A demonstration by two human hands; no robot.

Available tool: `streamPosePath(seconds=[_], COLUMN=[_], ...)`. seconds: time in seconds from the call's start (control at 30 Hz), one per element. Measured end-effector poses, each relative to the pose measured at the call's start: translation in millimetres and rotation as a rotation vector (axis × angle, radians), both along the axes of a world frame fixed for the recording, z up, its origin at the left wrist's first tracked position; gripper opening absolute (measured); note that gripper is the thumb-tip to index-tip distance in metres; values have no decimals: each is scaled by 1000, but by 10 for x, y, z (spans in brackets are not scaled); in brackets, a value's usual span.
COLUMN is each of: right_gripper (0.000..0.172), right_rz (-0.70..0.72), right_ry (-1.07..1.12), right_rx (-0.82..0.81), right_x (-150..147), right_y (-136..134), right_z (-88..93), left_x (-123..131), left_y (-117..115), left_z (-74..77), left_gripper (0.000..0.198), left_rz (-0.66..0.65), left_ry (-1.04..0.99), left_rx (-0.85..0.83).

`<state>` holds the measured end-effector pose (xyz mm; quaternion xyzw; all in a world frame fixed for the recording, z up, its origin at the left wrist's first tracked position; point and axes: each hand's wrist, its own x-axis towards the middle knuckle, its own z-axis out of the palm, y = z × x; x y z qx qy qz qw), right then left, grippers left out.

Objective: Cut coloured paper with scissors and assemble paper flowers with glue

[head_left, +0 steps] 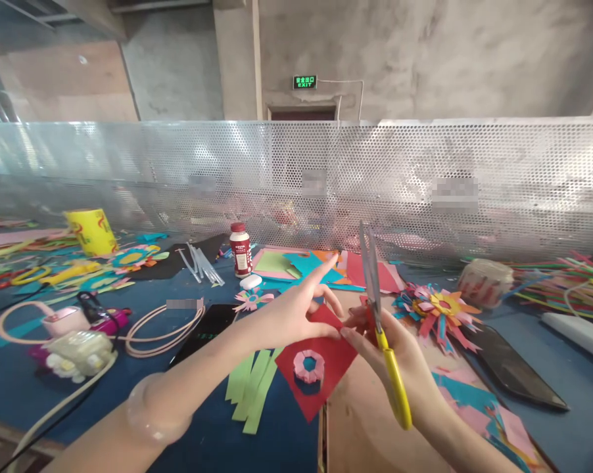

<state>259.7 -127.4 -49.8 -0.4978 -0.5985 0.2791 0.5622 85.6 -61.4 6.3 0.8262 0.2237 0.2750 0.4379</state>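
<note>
A square of red paper hangs tilted between my two hands, one corner downward. My left hand grips its upper edge with thumb and bent fingers, the index finger stretched out. With the fingertips of my right hand I pinch the paper's right corner. The same hand holds scissors with yellow handles, blades pointing up and slightly apart. A folded pink paper ring shows against the red paper, blue in its middle; I cannot tell if it is fixed there. Pale green paper strips lie below on the table.
A red-capped bottle stands behind my hands, near coloured paper sheets. Paper flowers and a dark phone lie right. Left are a coiled cable, a power strip and a yellow tape roll. A perforated metal panel borders the back.
</note>
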Motion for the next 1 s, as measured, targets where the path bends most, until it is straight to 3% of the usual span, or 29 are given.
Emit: streamPosePath(seconds=[0.13,0.23,0.33,0.43,0.57,0.73,0.8,0.9,1.0], right_gripper=[26,30,32,36,30,20,14,14,26], right_rz=[4,-96,-186,-215,-121,14,79,113,68], right_ry=[12,35,40,14,-50,67,155,224,167], right_rx=[-30,-30,-17,-39,-205,-278,-255,-171,-137], right_x=[-10,34,92,160,263,291,263,209,167], right_y=[7,56,127,163,110,71,92,124,129], right_z=[-64,-96,-91,-30,118,148,97,44,63], left_x=[13,-3,-51,-157,-311,-157,-26,112,157], left_y=[110,272,416,541,671,560,454,309,200], left_z=[-97,-193,-229,-184,-159,-333,-385,-381,-327], left_gripper=[91,57,25,19,25,27,23,19,21], left_rz=[77,36,-51,-23,-41,-263,-218,-51,-127], left_ry=[-59,58,118,-1,-240,-280,-258,-316,-335], left_rx=[-142,-331,-338,-347,-567,-898,-985,-1025,-1073])
